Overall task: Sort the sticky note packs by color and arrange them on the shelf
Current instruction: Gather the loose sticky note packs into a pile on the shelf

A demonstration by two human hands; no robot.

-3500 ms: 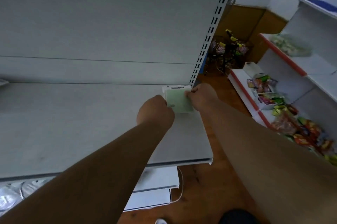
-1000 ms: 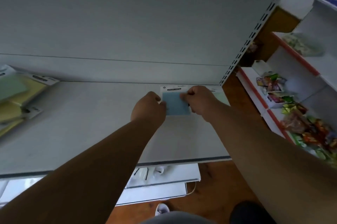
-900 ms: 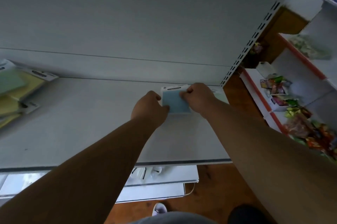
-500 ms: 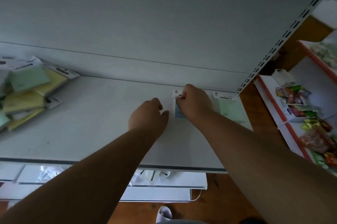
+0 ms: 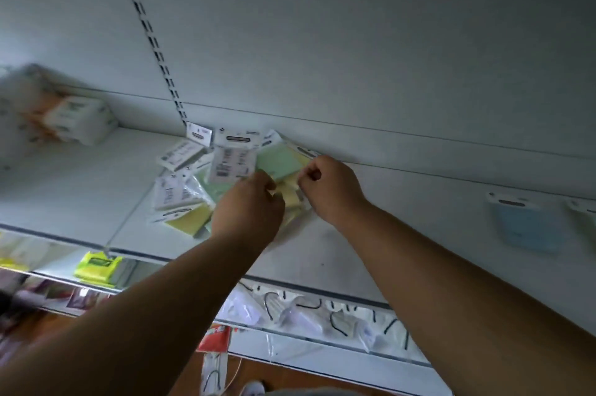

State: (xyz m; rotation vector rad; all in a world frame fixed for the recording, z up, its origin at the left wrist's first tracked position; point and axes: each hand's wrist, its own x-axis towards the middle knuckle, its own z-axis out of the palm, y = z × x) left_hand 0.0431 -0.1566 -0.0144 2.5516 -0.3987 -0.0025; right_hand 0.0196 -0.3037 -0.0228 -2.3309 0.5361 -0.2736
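Note:
A loose pile of sticky note packs [image 5: 206,182], green and yellow with white header cards, lies on the white shelf [image 5: 354,253] against the back panel. My left hand [image 5: 248,215] rests on the pile's right side, its fingertips on a yellow pack [image 5: 288,194]; whether it grips is hidden. My right hand [image 5: 329,190] is curled into a fist at the edge of a green pack [image 5: 279,161], with nothing visible inside it. Far to the right a blue pack [image 5: 525,227] lies flat on the shelf, with a green pack [image 5: 585,218] beside it at the frame edge.
Blurred white boxes [image 5: 77,119] sit on the shelf at the left. A slotted upright rail [image 5: 151,40] runs up the back panel. The lower shelf holds a bright yellow pack [image 5: 96,266] and several clear bags of hooks [image 5: 306,315]. Wooden floor shows below.
Both hands have let go of the blue pack, now lying on the shelf at the right, and have moved left to the mixed pile. The view has swung left with them.

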